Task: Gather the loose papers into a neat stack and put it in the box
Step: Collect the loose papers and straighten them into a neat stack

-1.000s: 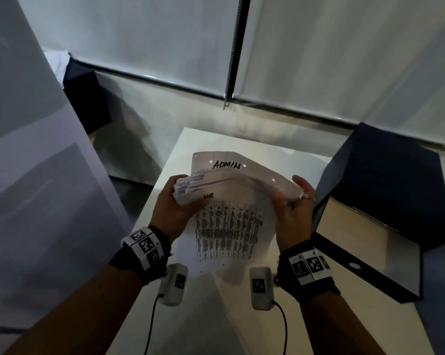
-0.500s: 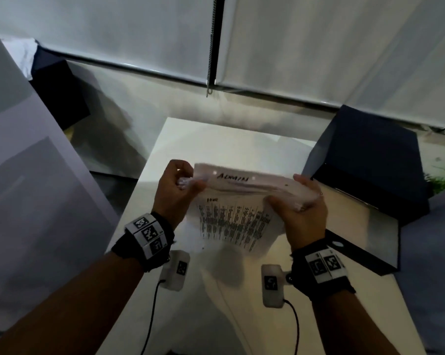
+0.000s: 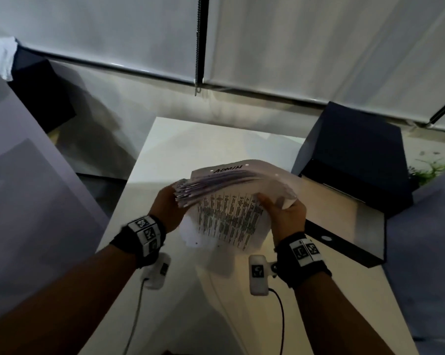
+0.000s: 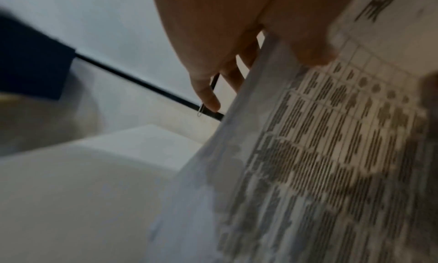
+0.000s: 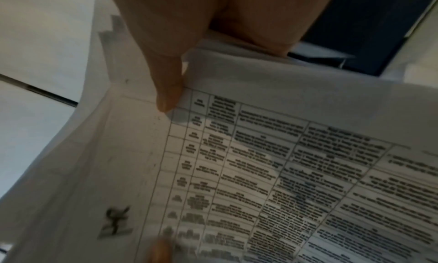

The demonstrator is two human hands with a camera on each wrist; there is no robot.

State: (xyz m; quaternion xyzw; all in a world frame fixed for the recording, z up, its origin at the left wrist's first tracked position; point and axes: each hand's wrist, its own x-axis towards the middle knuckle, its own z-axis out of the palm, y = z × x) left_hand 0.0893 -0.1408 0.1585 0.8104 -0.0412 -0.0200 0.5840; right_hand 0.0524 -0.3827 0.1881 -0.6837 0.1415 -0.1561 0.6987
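A thick stack of white papers [image 3: 229,201] is held up above the white table [image 3: 190,139], its nearest sheet printed with a dense table and the far sheet lettered "ADMIN". My left hand [image 3: 169,208] grips the stack's left edge, thumb in front and fingers behind [image 4: 206,90]. My right hand [image 3: 282,211] grips its right edge, the thumb [image 5: 166,90] pressing on the printed sheet [image 5: 284,173]. The dark blue box [image 3: 344,221] lies open to the right of the stack, showing a tan inside; its raised lid [image 3: 359,155] stands behind.
The box sits at the table's right edge. A pale panel [image 3: 24,188] leans at the left. White roller blinds [image 3: 293,42] with a bead chain [image 3: 197,47] hang behind the table. A dark object [image 3: 42,98] sits at far left.
Both hands have carried the stack a little to the right, nearer the open box, and tilted it so the sheet edges at the left fan out.
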